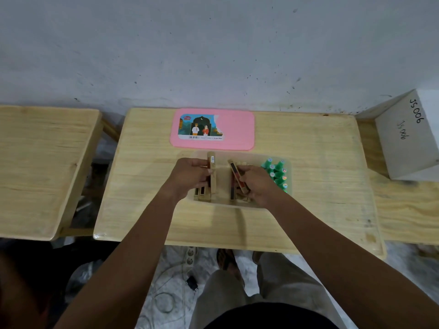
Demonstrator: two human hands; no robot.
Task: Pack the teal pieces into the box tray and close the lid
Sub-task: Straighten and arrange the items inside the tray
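A translucent box tray (223,179) lies in the middle of the wooden table (320,167). Several teal pieces (276,173) stand packed along its right side. Wooden blocks fill the rest, in a left group (212,176) and a right group (234,184). My left hand (190,175) grips the left group of wooden blocks, holding them on edge. My right hand (257,184) grips a wooden block with dark and red faces in the right group. The pink lid (235,131), with a picture sticker, lies flat behind the tray.
A second wooden table (40,162) stands at the left with a gap between. A white box (408,138) marked JS006 sits at the right edge. The wall runs right behind the tables. Below the table are my legs, a sandal and cables on the floor.
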